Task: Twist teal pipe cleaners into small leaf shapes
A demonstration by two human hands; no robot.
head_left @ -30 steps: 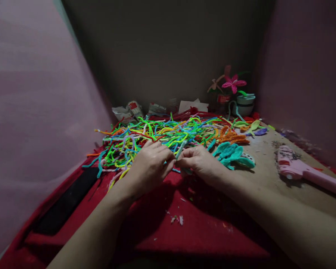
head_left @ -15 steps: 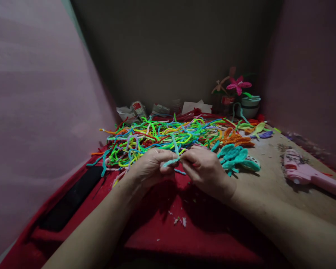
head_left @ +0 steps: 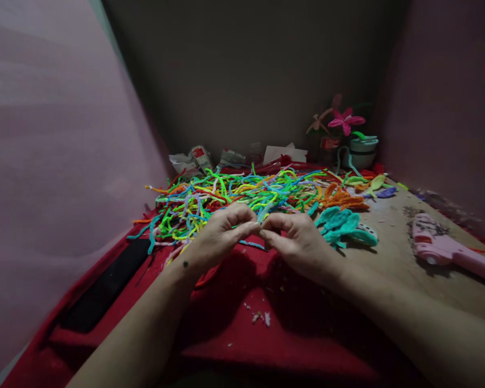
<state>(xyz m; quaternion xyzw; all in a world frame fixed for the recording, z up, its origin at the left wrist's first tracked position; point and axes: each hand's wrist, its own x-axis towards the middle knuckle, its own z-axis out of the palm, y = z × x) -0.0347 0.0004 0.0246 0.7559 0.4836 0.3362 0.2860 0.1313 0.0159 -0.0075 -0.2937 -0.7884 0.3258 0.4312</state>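
My left hand [head_left: 225, 233] and my right hand [head_left: 294, 240] meet fingertip to fingertip over the front edge of a tangled pile of colourful pipe cleaners [head_left: 242, 189]. Both hands pinch a pale teal pipe cleaner [head_left: 263, 212]; only a short blurred piece rises above the fingers, and the rest is hidden. To the right of my right hand lies a bunch of teal pipe-cleaner petals [head_left: 339, 223]. Behind those are orange petals [head_left: 339, 198]. A blue strand [head_left: 251, 244] lies on the red cloth just below my fingertips.
A pink glue gun [head_left: 440, 245] rests on the brown board [head_left: 388, 269] at right. On the left lies a dark flat object [head_left: 109, 285]. Small scraps [head_left: 262, 318] dot the red cloth [head_left: 234, 350]. A pink flower [head_left: 346, 120] and a pale pot [head_left: 362, 152] stand at the back.
My left hand has turned, its thumb now pointing toward my right fingertips. The teal pipe cleaner, earlier showing two crossing lengths, is now mostly hidden between the fingers.
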